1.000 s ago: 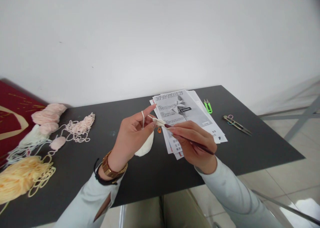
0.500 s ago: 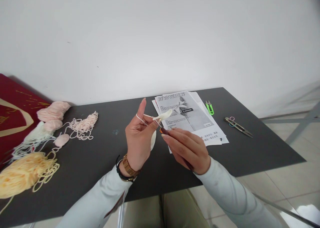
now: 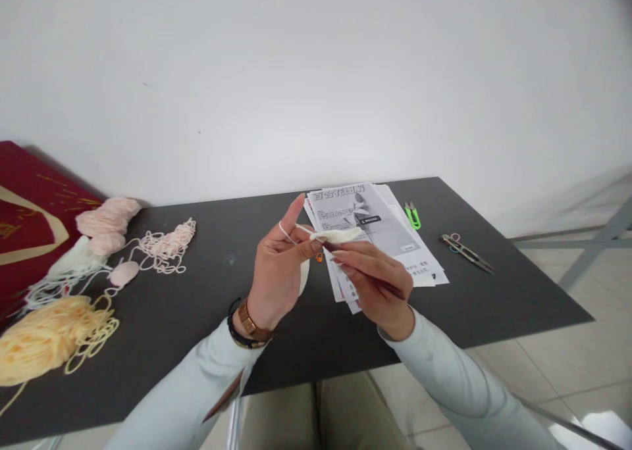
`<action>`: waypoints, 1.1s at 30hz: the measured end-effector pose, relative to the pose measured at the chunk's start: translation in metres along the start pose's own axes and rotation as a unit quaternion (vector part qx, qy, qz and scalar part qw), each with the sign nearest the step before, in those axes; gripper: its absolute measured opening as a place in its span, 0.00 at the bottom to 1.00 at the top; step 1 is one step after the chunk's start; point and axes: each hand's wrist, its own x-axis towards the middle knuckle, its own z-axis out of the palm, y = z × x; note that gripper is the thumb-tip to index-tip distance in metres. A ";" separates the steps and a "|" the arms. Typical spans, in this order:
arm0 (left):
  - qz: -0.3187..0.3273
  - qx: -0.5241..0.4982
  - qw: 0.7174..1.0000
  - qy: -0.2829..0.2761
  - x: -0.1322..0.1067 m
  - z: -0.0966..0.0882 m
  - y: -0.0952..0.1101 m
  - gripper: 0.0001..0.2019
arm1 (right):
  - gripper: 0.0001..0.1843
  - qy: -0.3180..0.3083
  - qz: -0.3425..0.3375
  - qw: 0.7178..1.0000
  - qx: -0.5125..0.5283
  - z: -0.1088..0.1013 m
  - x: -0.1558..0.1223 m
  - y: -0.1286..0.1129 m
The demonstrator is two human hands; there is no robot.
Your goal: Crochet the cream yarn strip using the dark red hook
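Observation:
My left hand point(image 3: 279, 272) pinches a cream crochet piece point(image 3: 344, 235) between thumb and fingers. A strand of yarn loops round its raised index finger and runs to the work. My right hand point(image 3: 378, 280) is closed on a crochet hook point(image 3: 388, 287) with a dark brown handle, held like a pen. The hook's tip meets the work beside my left thumb; its exact place in the stitches is too small to tell. An orange stitch marker point(image 3: 319, 257) hangs just below. More of the cream piece point(image 3: 304, 275) shows behind my left palm.
Printed sheets point(image 3: 390, 239) lie beyond my hands. Green thread snips point(image 3: 411, 215) and metal snips point(image 3: 467, 252) are to the right. Pink yarn point(image 3: 108, 216), a tangled pink strand point(image 3: 168, 245), white yarn point(image 3: 74, 259), yellow yarn point(image 3: 44, 338) and a red bag point(image 3: 29, 206) are at left.
Both hands have shifted slightly right. The crochet piece now points more to the right, and the hook has come up to it. The orange marker now hangs clear of my right fingers.

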 end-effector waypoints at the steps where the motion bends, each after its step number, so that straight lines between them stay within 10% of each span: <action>1: 0.023 0.023 0.999 -0.003 0.001 -0.002 -0.001 0.28 | 0.17 0.015 0.039 0.999 0.034 0.001 0.001 0.001; 5: 0.130 0.138 0.982 0.012 0.004 -0.009 -0.007 0.31 | 0.13 0.069 0.115 0.986 0.099 0.003 0.005 -0.001; 16: 0.023 -0.007 0.999 0.023 0.000 0.001 0.000 0.30 | 0.21 -0.108 -0.159 0.961 -0.200 -0.012 -0.005 -0.011; 33: -0.009 -0.018 1.000 -0.007 0.002 0.001 0.006 0.30 | 0.11 0.051 0.110 0.984 0.131 0.001 -0.006 -0.003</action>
